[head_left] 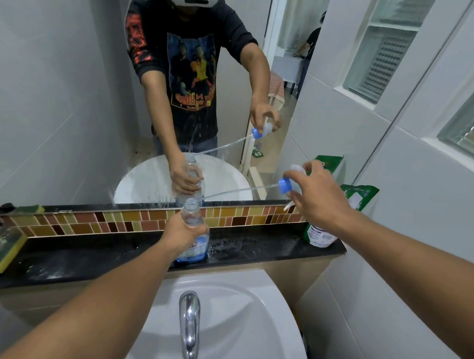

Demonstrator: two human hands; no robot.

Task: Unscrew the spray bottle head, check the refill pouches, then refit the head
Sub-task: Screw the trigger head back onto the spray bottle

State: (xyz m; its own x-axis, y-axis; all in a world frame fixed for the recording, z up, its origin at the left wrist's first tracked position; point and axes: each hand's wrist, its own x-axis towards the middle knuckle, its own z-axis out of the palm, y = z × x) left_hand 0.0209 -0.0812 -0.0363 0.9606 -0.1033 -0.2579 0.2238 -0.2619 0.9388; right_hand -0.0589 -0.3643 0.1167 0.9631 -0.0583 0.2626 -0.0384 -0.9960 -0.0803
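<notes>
Hands apart at centre frame: left hand (182,232) clamps the open spray bottle (193,232) on the dark worktop (94,257); right hand (316,195) grips the removed spray head (286,185) near the green refill pouches (360,195). Bottle probably light, wet and slippery; hold its neck.

Head camera, single view: worn on the person's head, wide-angle, facing forward and down. Near: sink (231,316) and tap (189,327). Far: black ledge (89,259) and mirror (70,88), which reflects the wearer. Close range.
</notes>
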